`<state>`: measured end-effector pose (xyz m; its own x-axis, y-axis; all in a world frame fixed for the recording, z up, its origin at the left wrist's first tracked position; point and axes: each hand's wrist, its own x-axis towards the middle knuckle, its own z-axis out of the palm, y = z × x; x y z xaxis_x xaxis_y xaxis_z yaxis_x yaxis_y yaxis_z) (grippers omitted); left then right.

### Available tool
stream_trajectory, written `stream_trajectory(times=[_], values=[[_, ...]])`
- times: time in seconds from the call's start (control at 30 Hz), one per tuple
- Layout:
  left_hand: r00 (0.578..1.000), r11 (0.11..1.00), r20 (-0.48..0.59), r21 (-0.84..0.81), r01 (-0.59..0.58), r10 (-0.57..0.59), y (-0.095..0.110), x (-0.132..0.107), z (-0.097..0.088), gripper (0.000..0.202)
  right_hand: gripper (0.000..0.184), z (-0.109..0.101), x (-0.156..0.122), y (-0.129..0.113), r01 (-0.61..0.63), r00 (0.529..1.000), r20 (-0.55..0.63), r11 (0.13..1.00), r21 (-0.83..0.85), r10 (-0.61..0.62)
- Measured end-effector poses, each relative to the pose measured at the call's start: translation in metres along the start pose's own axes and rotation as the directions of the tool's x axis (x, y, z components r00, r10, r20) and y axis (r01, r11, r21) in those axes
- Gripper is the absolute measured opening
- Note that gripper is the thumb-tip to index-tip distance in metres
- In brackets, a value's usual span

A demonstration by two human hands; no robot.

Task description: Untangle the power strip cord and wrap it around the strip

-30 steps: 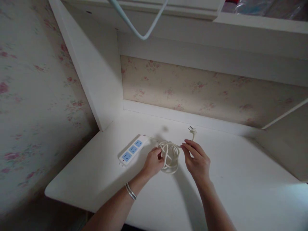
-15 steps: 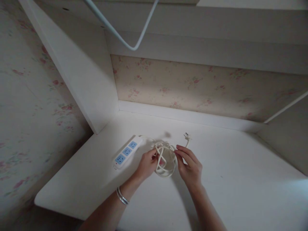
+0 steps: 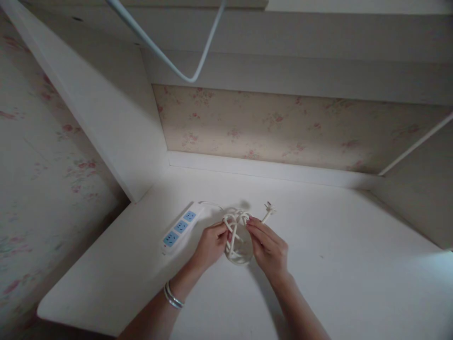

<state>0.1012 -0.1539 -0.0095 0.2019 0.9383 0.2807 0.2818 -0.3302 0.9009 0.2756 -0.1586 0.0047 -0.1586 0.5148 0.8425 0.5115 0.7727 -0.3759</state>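
Between my hands hangs a looped white power cord [image 3: 233,231], bunched into a coil just above the desk. The left side of the coil is pinched by my left hand [image 3: 212,243], which has silver bangles at the wrist. My right hand [image 3: 269,245] grips the loops on the other side, its thumb partly hidden. A plug [image 3: 269,208] with bare prongs sticks out beyond my right fingers. The white power strip [image 3: 180,227], with blue socket faces, lies to the left on the desk, joined to the cord at its far end.
The white desk [image 3: 336,283] has a raised back edge against floral wallpaper [image 3: 240,127]. A white side panel [image 3: 116,118] rises at the left. Overhead, a pale bent rod or cable [image 3: 191,78] hangs down below the shelf.
My right hand has come closer to my left, drawing the coil narrower. The plug has turned and tilted. The whole view has shifted slightly.
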Motion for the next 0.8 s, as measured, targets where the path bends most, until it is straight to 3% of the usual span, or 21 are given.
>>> stream_trajectory(times=[0.17,0.33,0.47,0.53,0.63,0.73,0.8], values=[[0.998,0.999,0.046,0.035,-0.037,0.035,0.003,-0.004,0.009,0.039,0.041,0.01,-0.002,-0.008,0.0,0.999,0.048,0.998,0.056,-0.003],[0.997,0.995,0.009,0.062,-0.073,0.073,0.008,-0.002,0.004,0.023,0.037,0.016,-0.005,-0.007,-0.065,0.995,0.078,0.995,0.072,0.06],[0.995,0.994,0.039,0.059,-0.096,0.093,0.009,-0.002,0.0,0.02,0.024,0.022,-0.006,-0.006,-0.263,0.964,0.064,0.956,0.127,0.257],[0.995,0.996,0.074,0.065,-0.068,0.063,0.011,-0.004,-0.001,0.025,0.02,0.024,-0.004,-0.005,-0.429,0.899,0.01,0.878,0.213,0.437],[0.993,0.997,0.116,0.06,-0.038,0.031,0.012,-0.007,0.0,0.027,0.027,0.025,0.0,0.0,-0.602,0.734,-0.034,0.672,0.431,0.679],[0.991,1.0,0.132,0.031,-0.004,0.0,0.011,-0.009,0.001,0.03,0.03,0.022,0.004,0.01,-0.6,0.554,-0.113,0.489,0.633,0.825],[0.99,1.0,0.14,0.016,0.021,-0.023,0.009,-0.009,0.003,0.032,0.029,0.019,0.006,0.017,-0.525,0.473,-0.16,0.423,0.739,0.866]])
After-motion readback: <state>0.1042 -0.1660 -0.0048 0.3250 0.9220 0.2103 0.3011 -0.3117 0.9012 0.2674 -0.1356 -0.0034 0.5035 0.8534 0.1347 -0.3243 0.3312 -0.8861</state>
